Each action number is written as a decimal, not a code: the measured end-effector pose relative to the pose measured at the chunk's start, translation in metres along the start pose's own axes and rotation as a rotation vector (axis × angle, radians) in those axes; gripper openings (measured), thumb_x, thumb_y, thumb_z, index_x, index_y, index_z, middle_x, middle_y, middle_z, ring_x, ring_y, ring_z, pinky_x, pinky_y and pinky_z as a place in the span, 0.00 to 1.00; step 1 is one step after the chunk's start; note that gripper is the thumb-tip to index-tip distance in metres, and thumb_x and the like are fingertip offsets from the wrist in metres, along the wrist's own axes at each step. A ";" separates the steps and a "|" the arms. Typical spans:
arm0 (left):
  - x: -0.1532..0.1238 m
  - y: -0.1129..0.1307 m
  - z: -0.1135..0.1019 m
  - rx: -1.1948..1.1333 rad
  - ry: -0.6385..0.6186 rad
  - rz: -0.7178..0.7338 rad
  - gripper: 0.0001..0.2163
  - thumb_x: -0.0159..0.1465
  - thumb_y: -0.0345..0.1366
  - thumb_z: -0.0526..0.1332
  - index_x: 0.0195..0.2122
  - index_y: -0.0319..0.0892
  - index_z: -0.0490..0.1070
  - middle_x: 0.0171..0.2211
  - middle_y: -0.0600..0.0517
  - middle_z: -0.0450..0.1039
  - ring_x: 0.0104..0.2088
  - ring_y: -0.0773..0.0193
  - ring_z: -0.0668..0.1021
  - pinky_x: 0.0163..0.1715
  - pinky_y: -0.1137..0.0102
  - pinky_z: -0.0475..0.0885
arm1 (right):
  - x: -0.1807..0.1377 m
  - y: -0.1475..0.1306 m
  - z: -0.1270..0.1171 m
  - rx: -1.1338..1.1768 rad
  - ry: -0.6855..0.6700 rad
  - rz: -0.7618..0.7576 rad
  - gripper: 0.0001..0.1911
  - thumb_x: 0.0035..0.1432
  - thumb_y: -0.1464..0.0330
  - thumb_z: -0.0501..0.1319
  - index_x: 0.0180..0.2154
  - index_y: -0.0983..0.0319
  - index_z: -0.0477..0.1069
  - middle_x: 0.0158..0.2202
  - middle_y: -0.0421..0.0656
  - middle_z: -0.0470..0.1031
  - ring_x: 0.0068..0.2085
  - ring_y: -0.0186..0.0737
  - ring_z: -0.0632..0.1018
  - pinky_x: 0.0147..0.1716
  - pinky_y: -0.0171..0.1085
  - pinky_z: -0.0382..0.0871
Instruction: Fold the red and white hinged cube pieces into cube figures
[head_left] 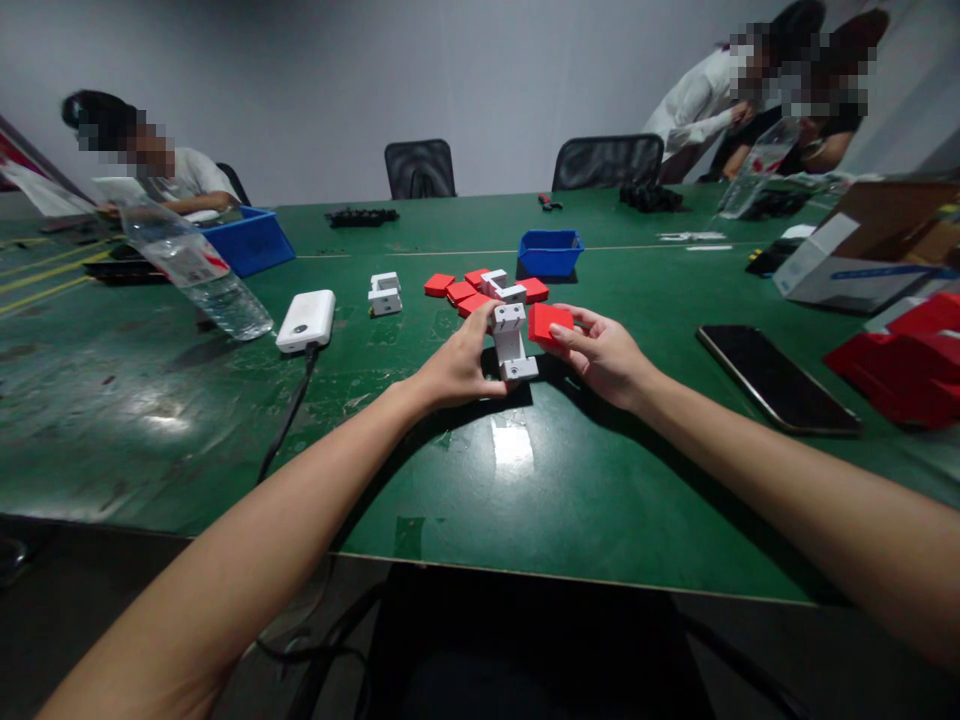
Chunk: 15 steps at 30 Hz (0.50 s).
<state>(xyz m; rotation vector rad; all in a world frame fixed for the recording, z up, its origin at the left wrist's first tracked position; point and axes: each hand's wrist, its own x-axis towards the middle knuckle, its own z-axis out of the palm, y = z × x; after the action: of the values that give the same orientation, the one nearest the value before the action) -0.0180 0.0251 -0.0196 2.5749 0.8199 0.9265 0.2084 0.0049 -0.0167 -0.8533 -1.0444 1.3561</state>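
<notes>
My left hand [459, 362] grips a white U-shaped bracket [511, 343] just above the green table [480, 500], its thumb near the lower end. Close on its right, my right hand [600, 355] pinches a flat red block [550, 324] between thumb and fingers. A narrow gap separates block and bracket. Behind my hands lie several more red blocks [439, 285] in a loose cluster, with another white bracket [495, 282] among them. One more white bracket [385, 293] stands apart to the left.
A white power bank [306, 320] with a black cable and a tilted water bottle [199, 265] are at left. Behind the blocks sits a small blue bin [550, 253]. A phone [776, 378] and red bag-like item [904, 360] lie right. Other people sit or stand across the table.
</notes>
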 end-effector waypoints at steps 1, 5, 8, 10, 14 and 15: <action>0.000 0.000 0.000 -0.003 0.000 0.001 0.47 0.51 0.40 0.71 0.66 0.44 0.45 0.64 0.35 0.58 0.66 0.41 0.65 0.63 0.43 0.64 | 0.000 0.000 0.000 0.001 -0.009 0.009 0.26 0.39 0.67 0.78 0.42 0.60 0.73 0.42 0.45 0.80 0.44 0.42 0.81 0.50 0.42 0.77; 0.000 0.000 0.000 -0.010 0.002 0.003 0.46 0.51 0.40 0.71 0.66 0.43 0.45 0.65 0.34 0.57 0.65 0.41 0.65 0.63 0.44 0.64 | -0.001 0.001 0.001 0.000 -0.026 0.028 0.24 0.40 0.69 0.77 0.41 0.59 0.74 0.42 0.44 0.80 0.43 0.42 0.81 0.46 0.44 0.78; 0.000 0.000 0.000 0.001 0.007 0.002 0.45 0.51 0.40 0.71 0.66 0.40 0.46 0.64 0.32 0.57 0.65 0.41 0.65 0.63 0.45 0.64 | -0.003 -0.001 0.004 -0.005 -0.013 0.048 0.21 0.40 0.71 0.76 0.39 0.59 0.75 0.40 0.42 0.80 0.41 0.41 0.80 0.43 0.43 0.78; 0.000 0.000 0.000 0.004 0.006 0.001 0.45 0.51 0.40 0.71 0.66 0.39 0.46 0.65 0.32 0.57 0.65 0.41 0.65 0.63 0.45 0.64 | -0.004 -0.002 0.006 0.001 0.004 0.057 0.21 0.38 0.73 0.75 0.37 0.60 0.74 0.38 0.41 0.80 0.39 0.39 0.80 0.43 0.42 0.77; 0.000 -0.001 0.001 0.008 0.003 0.004 0.46 0.51 0.41 0.71 0.66 0.40 0.45 0.65 0.32 0.57 0.65 0.41 0.65 0.63 0.44 0.64 | -0.006 -0.005 0.008 -0.006 0.031 0.067 0.22 0.33 0.78 0.72 0.33 0.60 0.71 0.33 0.37 0.79 0.36 0.36 0.78 0.42 0.39 0.75; 0.000 -0.001 0.001 0.007 0.003 0.004 0.46 0.51 0.41 0.71 0.66 0.40 0.45 0.65 0.33 0.57 0.65 0.41 0.65 0.63 0.45 0.64 | -0.006 -0.005 0.008 -0.014 0.041 0.070 0.22 0.32 0.79 0.71 0.33 0.59 0.70 0.31 0.36 0.78 0.35 0.35 0.78 0.41 0.38 0.75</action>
<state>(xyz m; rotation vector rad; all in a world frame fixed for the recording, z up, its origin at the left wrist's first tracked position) -0.0184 0.0259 -0.0210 2.5831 0.8201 0.9306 0.2033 -0.0021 -0.0095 -0.9319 -1.0019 1.3854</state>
